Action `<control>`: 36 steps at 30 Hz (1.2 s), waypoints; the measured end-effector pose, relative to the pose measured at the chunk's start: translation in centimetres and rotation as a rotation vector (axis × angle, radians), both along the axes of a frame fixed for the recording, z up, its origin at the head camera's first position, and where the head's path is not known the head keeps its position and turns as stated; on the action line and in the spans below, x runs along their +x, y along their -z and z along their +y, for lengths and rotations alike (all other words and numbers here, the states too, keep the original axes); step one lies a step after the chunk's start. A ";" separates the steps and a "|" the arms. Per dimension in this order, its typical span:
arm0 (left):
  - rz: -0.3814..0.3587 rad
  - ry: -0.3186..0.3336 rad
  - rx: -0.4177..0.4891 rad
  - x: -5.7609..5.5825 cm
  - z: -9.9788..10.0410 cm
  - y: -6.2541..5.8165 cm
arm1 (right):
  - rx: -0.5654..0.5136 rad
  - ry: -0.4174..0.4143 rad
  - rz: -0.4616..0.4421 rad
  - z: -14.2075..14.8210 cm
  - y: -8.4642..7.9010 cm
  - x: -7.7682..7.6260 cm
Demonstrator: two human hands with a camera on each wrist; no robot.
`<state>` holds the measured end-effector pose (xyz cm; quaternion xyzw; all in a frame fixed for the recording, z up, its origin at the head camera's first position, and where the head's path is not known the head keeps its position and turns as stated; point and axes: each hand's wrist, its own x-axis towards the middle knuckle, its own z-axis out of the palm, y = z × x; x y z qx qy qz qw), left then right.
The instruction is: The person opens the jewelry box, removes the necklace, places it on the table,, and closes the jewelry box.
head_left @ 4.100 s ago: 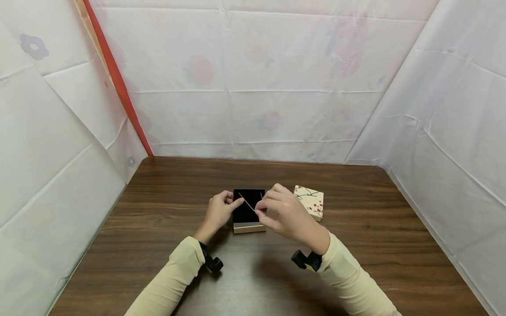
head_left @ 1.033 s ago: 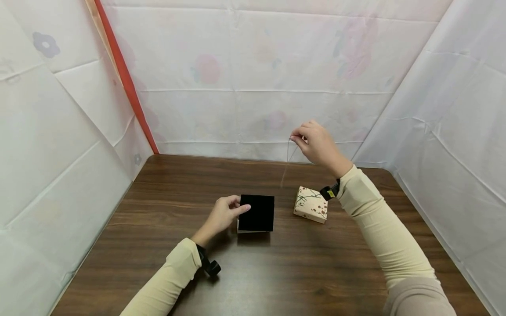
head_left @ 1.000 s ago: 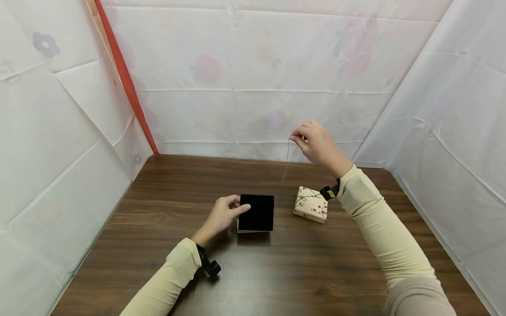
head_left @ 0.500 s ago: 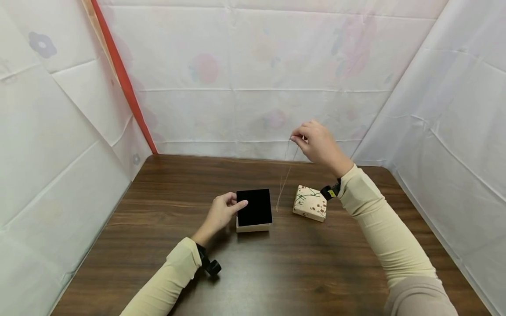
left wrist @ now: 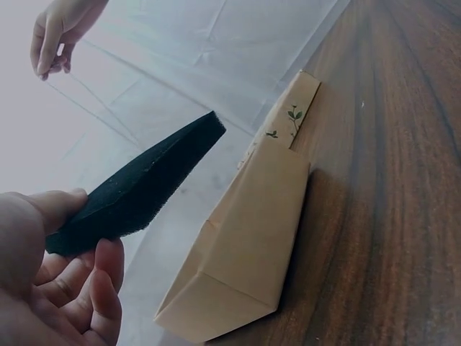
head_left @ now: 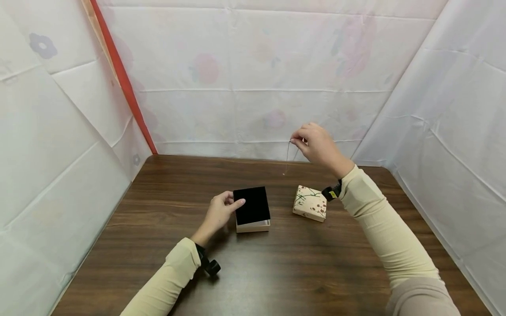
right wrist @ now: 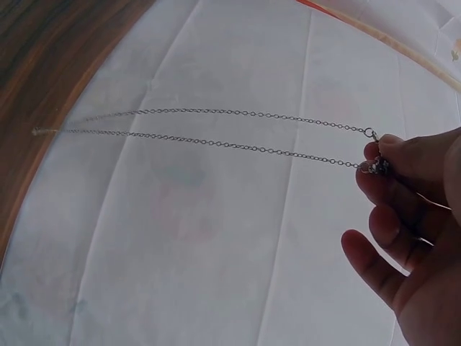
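Observation:
My left hand pinches the left edge of a square black pad, thumb on top and fingers beneath. In the left wrist view the pad is tilted and apart from the open cream box base, which stands on the table below it. My right hand, raised near the far table edge, pinches a thin silver necklace between thumb and forefinger. The necklace's chain hangs in a long loop in the right wrist view, with a small dark, sparkly piece at the fingertips.
A cream box lid with a red blossom and green branch print lies on the wooden table, right of the base. White printed sheets enclose the table at the back and sides. A red strip runs down the left corner.
Since the oldest frame, my right hand has lifted the necklace off the pad, up and to the right. Lately the pad has shifted slightly left and turned, uncovering the base's front corner.

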<state>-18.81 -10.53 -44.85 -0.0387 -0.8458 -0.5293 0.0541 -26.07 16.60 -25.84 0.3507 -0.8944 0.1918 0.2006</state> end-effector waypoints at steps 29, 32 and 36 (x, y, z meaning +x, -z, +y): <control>-0.021 -0.010 -0.004 0.0 -0.1 -0.1 | 0.163 0.047 -0.140 0.0 11.6 -1.6; -0.031 -0.010 -0.007 0.1 -0.1 -0.1 | 0.154 0.017 -0.149 0.2 13.4 -0.6; -0.036 -0.009 -0.011 0.0 -0.2 -0.2 | 0.170 -0.009 -0.149 0.1 14.4 0.8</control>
